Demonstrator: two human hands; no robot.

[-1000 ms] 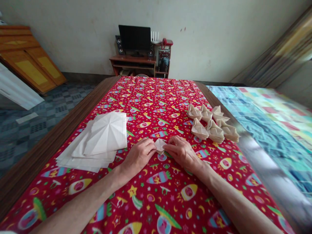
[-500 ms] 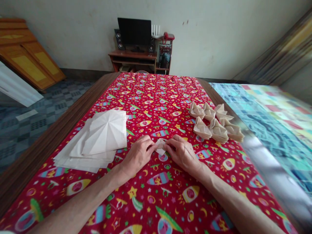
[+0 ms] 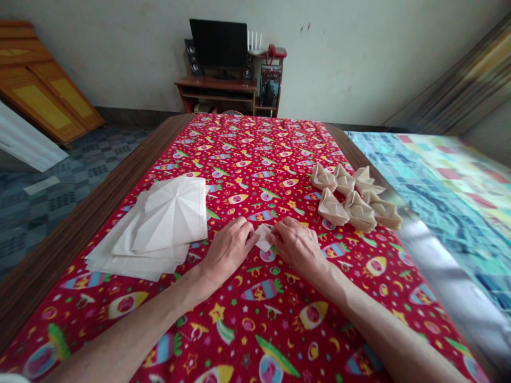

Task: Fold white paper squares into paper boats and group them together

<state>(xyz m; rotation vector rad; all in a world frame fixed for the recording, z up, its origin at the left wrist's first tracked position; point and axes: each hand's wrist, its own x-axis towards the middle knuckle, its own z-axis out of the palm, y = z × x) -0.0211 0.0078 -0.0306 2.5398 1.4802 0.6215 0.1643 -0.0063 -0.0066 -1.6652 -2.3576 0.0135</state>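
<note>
White folded paper (image 3: 264, 237) between left hand (image 3: 229, 250) and right hand (image 3: 297, 246) grips

Both hands meet mid-table on a small folded paper (image 3: 263, 237), left hand (image 3: 229, 250) and right hand (image 3: 297, 246) pressed close, no gap between them to pass through. Left of the left hand: paper stack (image 3: 155, 229) just beside it, blocks that side out toward the table edge (image 3: 72, 234). Right and beyond the right hand: cluster of folded boats (image 3: 355, 199), near but apart, a strip of bare cloth (image 3: 255, 159) between. Far half of the cloth open all the way to the end. Near side open between and outside the forearms. Right edge borders a bed (image 3: 447, 181).
</note>
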